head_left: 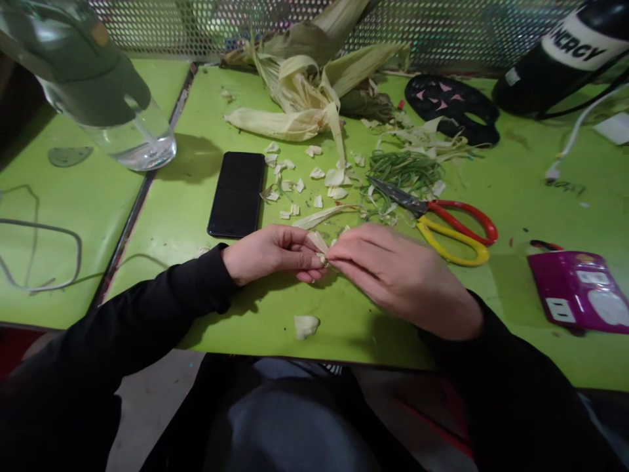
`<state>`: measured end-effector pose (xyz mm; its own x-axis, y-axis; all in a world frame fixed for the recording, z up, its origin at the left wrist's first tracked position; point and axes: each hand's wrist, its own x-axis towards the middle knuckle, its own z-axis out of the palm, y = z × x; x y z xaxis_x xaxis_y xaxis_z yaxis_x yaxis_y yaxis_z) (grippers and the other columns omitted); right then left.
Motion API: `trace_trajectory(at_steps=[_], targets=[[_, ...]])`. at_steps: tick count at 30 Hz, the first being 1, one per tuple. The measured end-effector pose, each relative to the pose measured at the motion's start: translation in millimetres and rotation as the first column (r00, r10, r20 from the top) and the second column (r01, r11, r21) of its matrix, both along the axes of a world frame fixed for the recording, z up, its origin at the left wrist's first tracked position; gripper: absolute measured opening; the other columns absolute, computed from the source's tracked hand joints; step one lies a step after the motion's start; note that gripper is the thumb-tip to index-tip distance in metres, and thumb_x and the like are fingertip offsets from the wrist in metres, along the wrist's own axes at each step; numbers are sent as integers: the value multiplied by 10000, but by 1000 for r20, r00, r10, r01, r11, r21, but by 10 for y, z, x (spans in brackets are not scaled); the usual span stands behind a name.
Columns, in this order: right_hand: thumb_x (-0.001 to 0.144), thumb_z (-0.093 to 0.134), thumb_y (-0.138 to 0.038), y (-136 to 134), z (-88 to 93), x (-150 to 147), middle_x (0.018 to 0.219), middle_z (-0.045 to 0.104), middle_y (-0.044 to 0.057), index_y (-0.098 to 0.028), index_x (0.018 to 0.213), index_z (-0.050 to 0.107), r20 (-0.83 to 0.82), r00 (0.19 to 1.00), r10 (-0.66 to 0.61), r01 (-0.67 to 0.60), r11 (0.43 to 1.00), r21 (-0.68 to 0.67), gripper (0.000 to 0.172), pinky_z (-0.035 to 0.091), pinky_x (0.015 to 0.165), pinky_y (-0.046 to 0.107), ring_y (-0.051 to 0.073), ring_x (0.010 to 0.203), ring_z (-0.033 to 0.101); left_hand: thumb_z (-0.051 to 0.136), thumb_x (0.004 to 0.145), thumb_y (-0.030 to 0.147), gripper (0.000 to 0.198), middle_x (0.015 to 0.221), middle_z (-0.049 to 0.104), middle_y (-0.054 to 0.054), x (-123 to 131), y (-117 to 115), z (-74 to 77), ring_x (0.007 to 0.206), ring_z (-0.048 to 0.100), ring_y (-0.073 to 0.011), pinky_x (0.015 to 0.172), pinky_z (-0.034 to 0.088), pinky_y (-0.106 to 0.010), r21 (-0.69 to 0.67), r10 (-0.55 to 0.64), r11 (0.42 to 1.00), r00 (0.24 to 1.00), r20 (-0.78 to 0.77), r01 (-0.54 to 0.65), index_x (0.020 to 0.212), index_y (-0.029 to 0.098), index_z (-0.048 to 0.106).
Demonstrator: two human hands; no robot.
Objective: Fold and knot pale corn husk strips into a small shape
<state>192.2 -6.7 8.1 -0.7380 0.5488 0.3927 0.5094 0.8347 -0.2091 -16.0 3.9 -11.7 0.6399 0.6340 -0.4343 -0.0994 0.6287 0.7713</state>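
Over the green table [265, 301], my left hand [275, 252] pinches a small pale piece of corn husk [318, 242] between thumb and fingers. My right hand [393, 269] meets it from the right, its fingertips pressed together at the same piece; what exactly lies between them is hidden. Just beyond my hands is a long narrow husk strip [327, 215], with several cut husk bits [337, 177] scattered farther back. Scissors [427, 210] with one red and one yellow handle lie beside my right hand, blades parted slightly. One loose husk piece [305, 326] rests near the table's front edge.
A black phone [236, 193] lies left of the scraps. Green shreds [405, 169] are heaped behind the scissors, and whole corn husks [304, 85] at the back. Around stand a water bottle [132, 124], a black bottle [545, 65], a black palette-shaped object [452, 105] and a purple packet [580, 288].
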Motion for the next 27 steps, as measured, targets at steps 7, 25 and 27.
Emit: trace_trajectory(at_steps=[7, 25, 27], targets=[[938, 517, -185, 13, 48, 35, 911, 677, 66, -178, 942, 663, 26, 999, 45, -44, 999, -28, 147, 513, 721, 319, 184, 830, 637, 796, 714, 93, 137, 705, 718, -34, 11, -15, -11, 651, 683, -82, 641, 551, -168, -132, 4, 991, 998, 57, 4, 773, 80, 673], [934, 535, -191, -5, -13, -43, 872, 639, 55, -180, 906, 619, -36, 998, -44, 38, 988, -151, 89, 484, 697, 305, 185, 837, 619, 661, 821, 53, 55, 740, 705, -24, 39, -51, 15, 706, 659, -85, 855, 540, -280, 25, 59, 998, 998, -32, -59, 839, 85, 702], [923, 553, -186, -12, -15, -52, 866, 639, 49, -184, 915, 605, -54, 995, -84, 74, 982, -173, 53, 476, 677, 298, 178, 810, 619, 654, 822, 45, 72, 749, 705, -21, 40, -49, 23, 714, 657, -82, 858, 538, -278, 31, 62, 998, 997, -38, -61, 858, 84, 703]])
